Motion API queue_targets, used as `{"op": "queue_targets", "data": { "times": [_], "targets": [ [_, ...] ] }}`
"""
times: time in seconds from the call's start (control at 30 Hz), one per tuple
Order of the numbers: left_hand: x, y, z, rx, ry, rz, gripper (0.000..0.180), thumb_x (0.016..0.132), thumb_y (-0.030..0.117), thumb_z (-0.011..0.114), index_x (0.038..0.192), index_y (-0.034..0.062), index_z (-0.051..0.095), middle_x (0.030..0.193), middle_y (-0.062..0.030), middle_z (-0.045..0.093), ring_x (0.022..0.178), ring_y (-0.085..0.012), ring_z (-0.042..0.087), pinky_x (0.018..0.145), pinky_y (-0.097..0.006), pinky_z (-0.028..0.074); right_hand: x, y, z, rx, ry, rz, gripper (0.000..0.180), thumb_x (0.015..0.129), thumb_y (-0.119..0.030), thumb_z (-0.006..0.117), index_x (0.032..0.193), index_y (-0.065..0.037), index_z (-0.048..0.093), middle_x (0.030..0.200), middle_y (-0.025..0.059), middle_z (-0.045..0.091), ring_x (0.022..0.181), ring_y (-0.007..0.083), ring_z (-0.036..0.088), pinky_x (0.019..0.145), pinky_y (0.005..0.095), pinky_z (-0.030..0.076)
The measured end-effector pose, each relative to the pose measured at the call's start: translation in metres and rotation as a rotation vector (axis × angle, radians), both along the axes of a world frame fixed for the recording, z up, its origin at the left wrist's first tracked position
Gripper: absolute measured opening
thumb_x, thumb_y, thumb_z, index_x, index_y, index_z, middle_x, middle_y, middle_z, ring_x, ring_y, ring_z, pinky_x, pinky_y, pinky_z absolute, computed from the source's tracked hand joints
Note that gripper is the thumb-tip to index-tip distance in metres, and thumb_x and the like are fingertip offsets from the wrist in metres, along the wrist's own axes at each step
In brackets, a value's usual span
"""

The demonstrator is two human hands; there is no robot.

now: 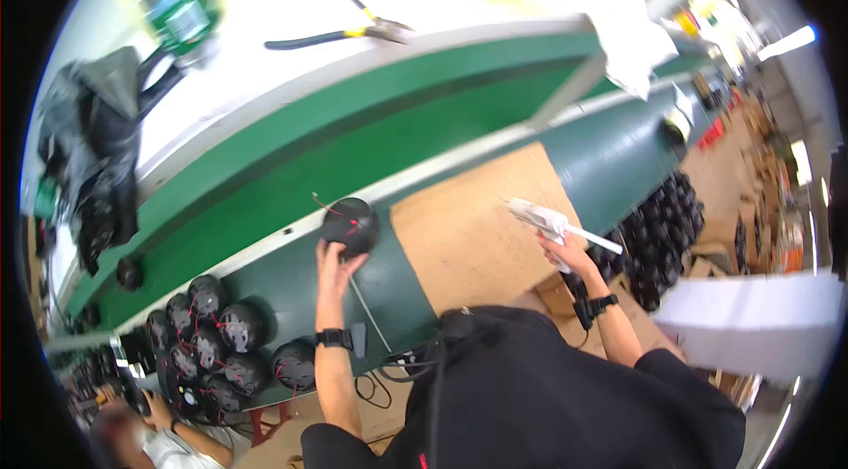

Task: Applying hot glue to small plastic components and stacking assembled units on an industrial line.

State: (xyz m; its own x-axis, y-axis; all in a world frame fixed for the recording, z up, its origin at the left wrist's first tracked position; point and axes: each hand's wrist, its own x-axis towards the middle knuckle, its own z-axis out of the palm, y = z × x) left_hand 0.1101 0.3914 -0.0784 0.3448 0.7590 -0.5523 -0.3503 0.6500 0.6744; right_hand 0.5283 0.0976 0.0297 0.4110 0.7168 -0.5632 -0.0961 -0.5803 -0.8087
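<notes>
My left hand point(335, 269) grips a round black dome-shaped part point(358, 220) with thin red wires, over the dark green bench point(389, 303). My fingers hold it at its near edge. In my right hand point(565, 250) is a white glue gun point(546, 220), a white glue stick jutting from its back. Its nozzle points left over a flat sheet of brown cardboard point(481, 226) lying on the bench. The gun and the black part are well apart.
Several similar black parts point(243, 325) crowd the bench at left; a co-worker point(172, 438) is beyond them. Many black round pieces point(662, 226) are piled at right. Pliers point(367, 30), a green-labelled bottle point(183, 14) and a black plastic bag point(93, 142) lie on the raised white shelf.
</notes>
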Motion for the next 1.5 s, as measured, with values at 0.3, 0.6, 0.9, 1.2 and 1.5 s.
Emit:
{"op": "queue_targets", "data": {
  "times": [0.3, 0.6, 0.9, 1.2, 1.5],
  "targets": [
    [0.094, -0.134, 0.03, -0.209, 0.215, -0.45, 0.086, 0.09, 0.017, 0.067, 0.151, 0.0186, 0.006, 0.134, -0.0304, 0.04, 0.092, -0.0451, 0.067, 0.077, -0.049, 0.061, -0.039, -0.046, -0.005, 0.139, 0.148, 0.243, 0.045, 0.09, -0.006, 0.057, 0.135, -0.004, 0.052, 0.097, 0.0006, 0.059, 0.085, 0.0093, 0.057, 0.069, 0.0257, 0.05],
    [0.061, -0.129, 0.005, 0.075, 0.523, -1.38, 0.064, 0.087, 0.057, 0.067, 0.102, -0.0048, 0.067, 0.084, -0.0119, 0.067, 0.062, -0.017, 0.065, 0.054, -0.028, 0.055, -0.096, -0.032, -0.002, 0.173, -0.219, 0.372, 0.034, 0.087, -0.016, 0.067, 0.116, 0.001, 0.062, 0.106, 0.0154, 0.069, 0.096, 0.0236, 0.066, 0.084, 0.0353, 0.051],
    [0.067, -0.076, 0.007, 0.582, 0.219, -0.578, 0.038, 0.088, 0.01, 0.074, 0.121, -0.0027, 0.062, 0.086, -0.0086, 0.068, 0.072, -0.0111, 0.064, 0.063, -0.026, 0.054, -0.134, -0.017, -0.007, 0.307, -0.333, 0.562, 0.031, 0.076, -0.014, 0.071, 0.101, 0.002, 0.063, 0.091, 0.0184, 0.065, 0.085, 0.0335, 0.063, 0.075, 0.0397, 0.05],
    [0.115, -0.027, 0.005, 0.492, 0.098, -0.892, 0.019, 0.091, 0.007, 0.069, 0.105, -0.0058, 0.071, 0.088, -0.0095, 0.072, 0.075, -0.0133, 0.069, 0.069, -0.026, 0.058, -0.154, 0.0, -0.017, 0.251, -0.546, 0.62, 0.037, 0.076, -0.025, 0.068, 0.1, 0.0, 0.056, 0.089, 0.0178, 0.057, 0.087, 0.0397, 0.057, 0.073, 0.0441, 0.047],
    [0.108, -0.029, -0.003, 0.37, 0.105, -0.833, 0.02, 0.092, 0.009, 0.068, 0.106, -0.0055, 0.07, 0.091, -0.0102, 0.071, 0.077, -0.0136, 0.068, 0.07, -0.026, 0.057, -0.159, 0.005, -0.023, 0.192, -0.587, 0.609, 0.029, 0.076, -0.019, 0.07, 0.093, -0.002, 0.055, 0.087, 0.0164, 0.056, 0.088, 0.0383, 0.057, 0.072, 0.0465, 0.048]
  ]
}}
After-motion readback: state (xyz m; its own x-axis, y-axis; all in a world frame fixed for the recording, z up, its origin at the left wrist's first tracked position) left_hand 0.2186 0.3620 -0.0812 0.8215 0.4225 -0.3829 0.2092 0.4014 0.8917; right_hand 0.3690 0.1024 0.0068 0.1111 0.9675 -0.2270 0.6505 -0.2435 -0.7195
